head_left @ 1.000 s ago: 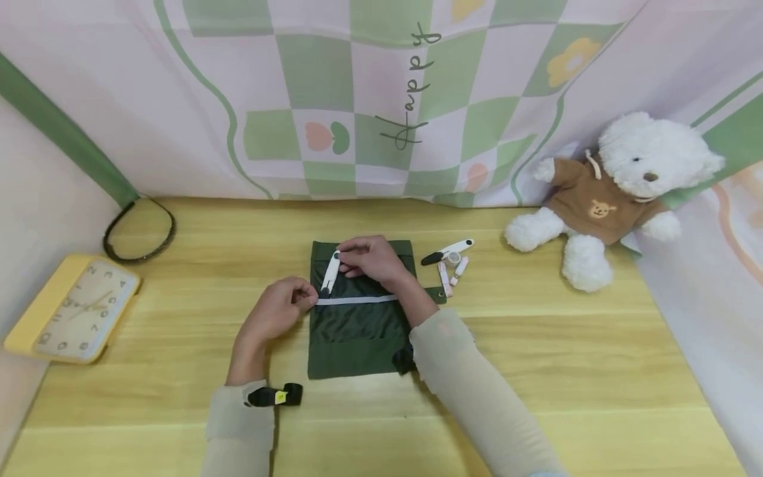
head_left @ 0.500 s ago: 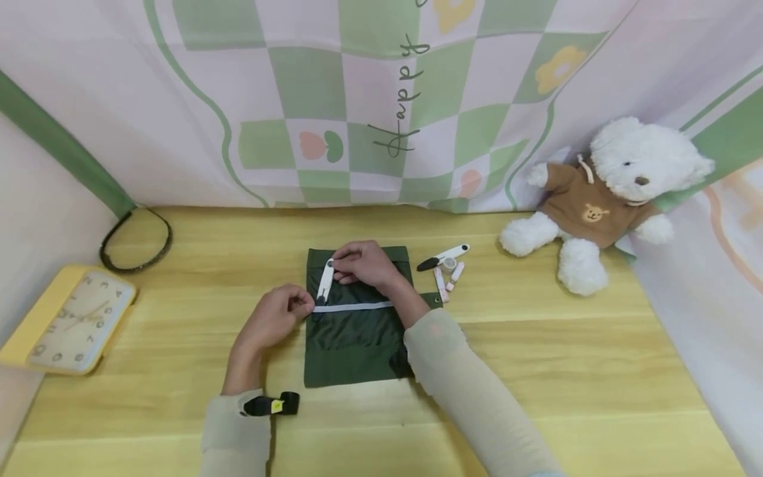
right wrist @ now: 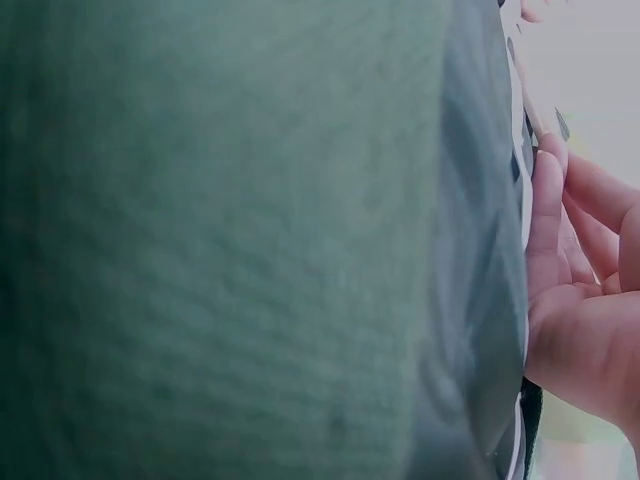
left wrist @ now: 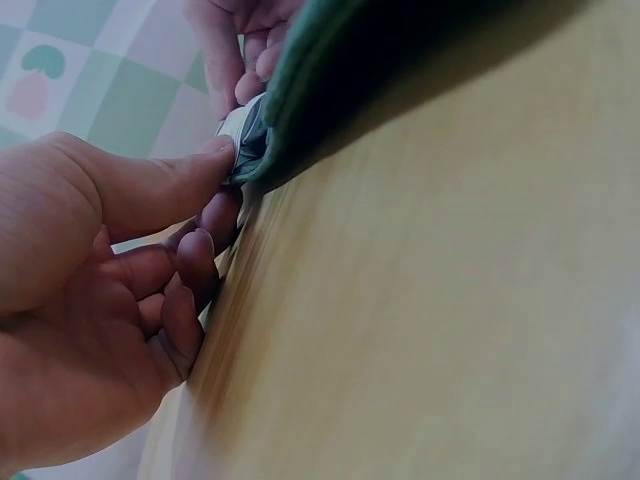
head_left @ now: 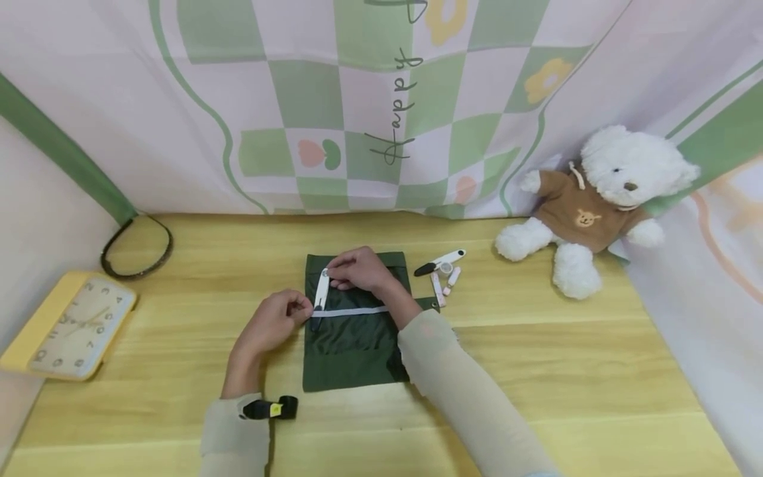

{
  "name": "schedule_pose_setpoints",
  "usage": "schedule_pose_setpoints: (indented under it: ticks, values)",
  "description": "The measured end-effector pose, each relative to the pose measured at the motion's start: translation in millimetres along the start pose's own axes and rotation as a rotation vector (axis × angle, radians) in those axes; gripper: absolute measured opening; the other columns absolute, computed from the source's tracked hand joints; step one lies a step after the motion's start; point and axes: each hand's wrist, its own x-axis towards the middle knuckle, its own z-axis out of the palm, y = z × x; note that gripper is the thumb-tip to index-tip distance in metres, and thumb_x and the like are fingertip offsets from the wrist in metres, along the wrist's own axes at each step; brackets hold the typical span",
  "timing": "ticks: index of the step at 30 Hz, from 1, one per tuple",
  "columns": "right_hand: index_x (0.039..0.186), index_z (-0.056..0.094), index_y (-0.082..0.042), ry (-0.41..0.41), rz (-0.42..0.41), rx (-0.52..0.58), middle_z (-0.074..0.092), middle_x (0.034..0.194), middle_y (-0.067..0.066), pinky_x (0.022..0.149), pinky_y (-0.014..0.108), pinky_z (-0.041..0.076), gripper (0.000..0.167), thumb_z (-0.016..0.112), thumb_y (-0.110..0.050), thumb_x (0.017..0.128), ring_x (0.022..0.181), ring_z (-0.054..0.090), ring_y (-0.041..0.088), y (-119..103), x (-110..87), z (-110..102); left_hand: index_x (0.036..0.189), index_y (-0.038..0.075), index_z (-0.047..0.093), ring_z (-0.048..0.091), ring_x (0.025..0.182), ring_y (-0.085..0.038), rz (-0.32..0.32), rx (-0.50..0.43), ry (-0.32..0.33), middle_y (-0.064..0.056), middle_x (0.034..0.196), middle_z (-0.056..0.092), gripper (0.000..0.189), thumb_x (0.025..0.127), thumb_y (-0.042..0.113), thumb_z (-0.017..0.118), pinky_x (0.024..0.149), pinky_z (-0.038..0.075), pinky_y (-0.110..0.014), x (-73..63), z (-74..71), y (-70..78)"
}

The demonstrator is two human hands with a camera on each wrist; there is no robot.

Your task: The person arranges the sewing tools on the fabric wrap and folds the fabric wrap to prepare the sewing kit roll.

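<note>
A dark green fabric pouch [head_left: 346,371] lies flat on the table, a white band [head_left: 352,311] running across its middle. My right hand [head_left: 360,270] pinches the upper end of a pair of white thread snips [head_left: 322,289] at the pouch's left side. Their black tip points toward me and passes under the band, showing dark below it. My left hand [head_left: 277,319] pinches the band's left end at the pouch edge between thumb and forefinger. In the left wrist view the thumb [left wrist: 170,190] presses on the white edge. Green cloth fills most of the right wrist view.
Right of the pouch lie a second pair of snips [head_left: 441,262], a small round clear item [head_left: 445,268] and two pale pink pieces [head_left: 452,281]. A yellow clock [head_left: 71,324] and black loop [head_left: 137,246] stand left; a white teddy bear [head_left: 596,205] sits back right.
The right hand has slid the snips toward me, so the black tip now reaches below the white band. The left hand keeps its pinch at the band's end. The head view has shifted slightly.
</note>
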Motion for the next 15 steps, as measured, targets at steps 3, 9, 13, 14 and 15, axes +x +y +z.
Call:
schedule_pose_setpoints:
  ticks: [3,9,13,14,15]
  values:
    - [0.115,0.074,0.001,0.003,0.002,-0.016,0.074,0.092,0.011,0.071,0.029,0.058,0.022,0.069,-0.010,0.098,0.075,0.069,0.013,1.1,0.5,1.7,0.100,0.002,0.069,0.058,0.086,-0.022,0.004,-0.004,0.000,-0.007,0.094,0.065,0.006,0.099,0.006,0.064,0.082,0.049,-0.042,-0.1,0.7,-1.0]
    - [0.115,0.075,-0.001,-0.002,0.005,-0.053,0.074,0.088,0.011,0.069,0.028,0.057,0.022,0.069,-0.012,0.098,0.074,0.069,0.014,0.9,1.4,4.5,0.100,0.002,0.069,0.058,0.085,-0.021,0.007,-0.011,-0.001,-0.007,0.093,0.065,0.006,0.099,0.006,0.064,0.081,0.048,-0.041,-0.3,1.1,-2.0]
    - [0.115,0.075,-0.001,-0.003,0.012,-0.066,0.074,0.087,0.011,0.068,0.028,0.057,0.022,0.070,-0.013,0.097,0.074,0.069,0.014,-0.8,1.8,5.3,0.100,0.002,0.069,0.058,0.085,-0.021,0.006,-0.013,-0.003,-0.007,0.093,0.065,0.006,0.099,0.006,0.064,0.081,0.048,-0.041,-0.1,0.8,-1.5]
    - [0.114,0.075,-0.001,-0.003,0.012,-0.070,0.074,0.087,0.011,0.068,0.028,0.057,0.022,0.071,-0.013,0.097,0.074,0.069,0.014,-1.2,1.9,5.4,0.100,0.002,0.069,0.058,0.085,-0.021,0.006,-0.012,-0.002,-0.007,0.093,0.065,0.006,0.099,0.006,0.064,0.081,0.048,-0.041,0.0,0.7,-1.3]
    - [0.114,0.076,-0.001,-0.005,0.012,-0.075,0.074,0.087,0.011,0.068,0.028,0.057,0.022,0.071,-0.012,0.097,0.073,0.069,0.014,-1.7,1.8,5.4,0.100,0.002,0.069,0.058,0.085,-0.021,0.006,-0.011,-0.002,-0.007,0.093,0.065,0.006,0.099,0.006,0.064,0.081,0.048,-0.041,0.1,0.7,-1.2]
